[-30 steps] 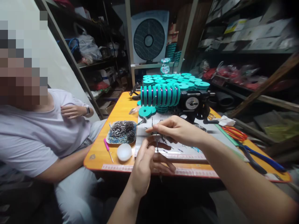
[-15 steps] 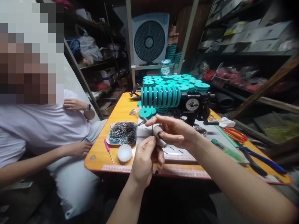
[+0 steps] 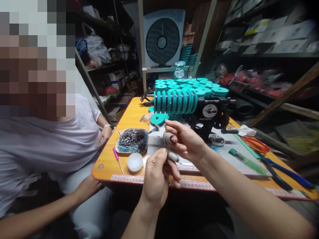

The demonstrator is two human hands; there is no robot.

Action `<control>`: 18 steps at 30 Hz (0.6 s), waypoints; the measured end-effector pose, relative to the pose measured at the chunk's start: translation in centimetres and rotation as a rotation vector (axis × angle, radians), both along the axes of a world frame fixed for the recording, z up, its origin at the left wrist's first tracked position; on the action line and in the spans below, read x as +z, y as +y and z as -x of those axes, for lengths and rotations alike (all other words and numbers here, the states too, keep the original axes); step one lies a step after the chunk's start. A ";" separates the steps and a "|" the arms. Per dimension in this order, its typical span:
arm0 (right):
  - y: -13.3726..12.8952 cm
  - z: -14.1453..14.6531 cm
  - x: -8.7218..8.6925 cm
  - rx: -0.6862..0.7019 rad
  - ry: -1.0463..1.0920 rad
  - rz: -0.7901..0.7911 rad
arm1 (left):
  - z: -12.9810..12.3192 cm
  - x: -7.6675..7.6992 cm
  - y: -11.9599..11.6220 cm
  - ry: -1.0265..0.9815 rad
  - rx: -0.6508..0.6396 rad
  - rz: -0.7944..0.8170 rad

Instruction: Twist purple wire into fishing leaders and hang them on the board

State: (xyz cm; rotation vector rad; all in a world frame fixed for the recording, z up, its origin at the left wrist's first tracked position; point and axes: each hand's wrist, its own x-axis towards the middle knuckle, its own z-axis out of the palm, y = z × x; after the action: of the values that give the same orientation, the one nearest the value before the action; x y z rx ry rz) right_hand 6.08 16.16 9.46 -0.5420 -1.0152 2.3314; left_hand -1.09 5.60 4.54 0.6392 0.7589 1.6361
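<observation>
My left hand (image 3: 156, 176) is closed in a pinch above the table's front edge, its thumb pressed against a finger wearing a pale finger sleeve (image 3: 173, 157). What it pinches is too small to make out. Just above it and to the right, my right hand (image 3: 186, 137) has its fingers curled and the fingertips drawn together. A similar grey-white sleeve (image 3: 168, 136) covers one of its fingers. Whatever lies between those fingertips does not show clearly. Beyond both hands, several teal foam spools (image 3: 174, 102) sit in a row on a black winding machine (image 3: 209, 114).
Left of my hands are a tray (image 3: 116, 148) of small grey and blue pieces, a white dome (image 3: 135, 162) and a purple-handled tool (image 3: 116, 154). Blue-handled pliers (image 3: 286, 172) and a green tube (image 3: 248, 162) lie right. A co-worker (image 3: 50, 152) sits at the left. A fan (image 3: 163, 41) stands behind.
My hands, close together before, have moved slightly apart, the right one above the left. My right fingers have curled in. The co-worker's hand has come down from the chest. The view has shifted slightly.
</observation>
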 end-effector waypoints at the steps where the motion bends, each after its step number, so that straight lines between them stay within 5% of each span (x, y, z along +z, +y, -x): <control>1: 0.1 0.0 0.0 -0.014 0.005 -0.003 | -0.2 -0.1 -0.3 -0.013 -0.015 0.007; 18: 0.6 -0.1 -0.6 -0.017 -0.098 -0.177 | -1.3 -3.2 -4.7 -0.299 -0.162 0.155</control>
State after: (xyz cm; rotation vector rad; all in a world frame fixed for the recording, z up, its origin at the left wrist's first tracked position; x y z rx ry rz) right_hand 6.16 16.79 8.83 -0.5965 -1.2428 2.1911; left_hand 0.24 0.86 1.38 0.3269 0.5911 1.4657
